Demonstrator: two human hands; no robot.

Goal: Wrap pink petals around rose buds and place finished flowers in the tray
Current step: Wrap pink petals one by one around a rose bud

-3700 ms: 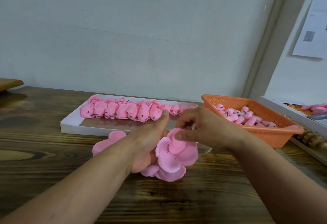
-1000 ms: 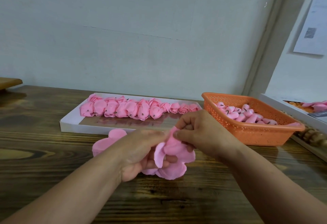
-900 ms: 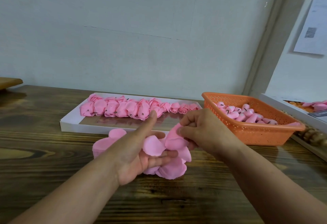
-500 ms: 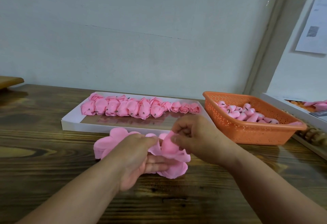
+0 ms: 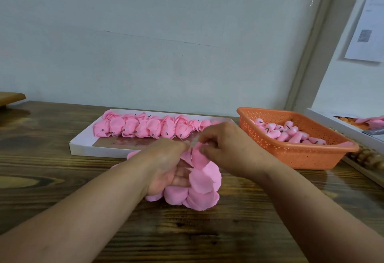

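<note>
My left hand (image 5: 164, 165) holds a strip of joined pink petals (image 5: 202, 188) that droops onto the wooden table (image 5: 207, 237). My right hand (image 5: 226, 148) pinches a pink piece at the top of the strip, right against my left fingertips; the bud itself is hidden between the fingers. Behind my hands lies a flat white tray (image 5: 83, 148) with a row of finished pink flowers (image 5: 143, 127) along its far side. More loose pink petals (image 5: 131, 155) peek out on the table behind my left wrist.
An orange perforated basket (image 5: 299, 152) with several pink rose buds (image 5: 291, 134) stands at the right. A white box (image 5: 340, 126) with more pink pieces sits at the far right edge. The wall runs close behind the tray. A wooden board (image 5: 10, 97) is at far left.
My left hand opened and showed a petal on its palm, then curled back around the strip. My right hand kept its pinch and moved slightly up toward the tray.
</note>
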